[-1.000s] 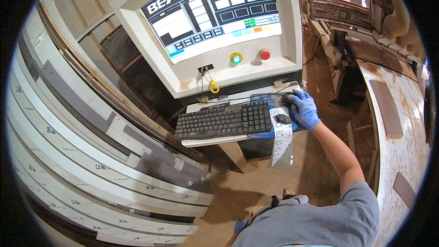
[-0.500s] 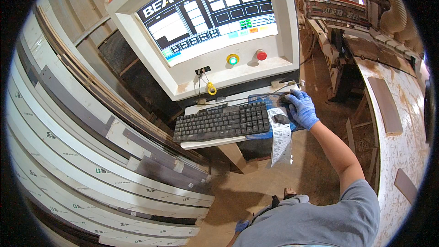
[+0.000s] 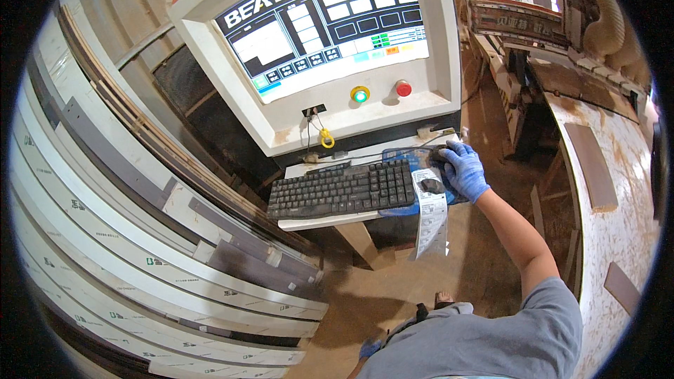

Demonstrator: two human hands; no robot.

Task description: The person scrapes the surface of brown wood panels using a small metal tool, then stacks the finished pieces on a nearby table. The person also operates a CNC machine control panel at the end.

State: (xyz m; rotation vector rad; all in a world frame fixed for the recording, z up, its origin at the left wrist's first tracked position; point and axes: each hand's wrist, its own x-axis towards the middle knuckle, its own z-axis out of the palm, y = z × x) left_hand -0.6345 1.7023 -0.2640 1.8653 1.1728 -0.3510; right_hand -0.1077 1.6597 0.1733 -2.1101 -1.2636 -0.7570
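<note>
My right hand [image 3: 465, 172], in a blue glove, is closed over a dark computer mouse [image 3: 437, 154] on a blue mouse pad [image 3: 399, 210]. Beside it a printed paper slip [image 3: 432, 219] hangs over the shelf's front edge. A small dark object [image 3: 431, 186] lies on top of that slip; I cannot make out its kind. To the left sits a black keyboard [image 3: 340, 189], untouched. My left hand [image 3: 370, 347], also blue-gloved, hangs low by my body, and its fingers are mostly hidden.
Above the white shelf [image 3: 298, 224] rises a control cabinet with a lit screen [image 3: 319, 24], a green-lit button [image 3: 360, 95] and a red knob [image 3: 403, 88]. Long stacked boards [image 3: 161, 267] fill the left. At right stands a dusty worktable [image 3: 597, 238] carrying brown panel strips [image 3: 591, 167].
The view has shifted very slightly. My right hand stays on the mouse, and nothing else has visibly moved.
</note>
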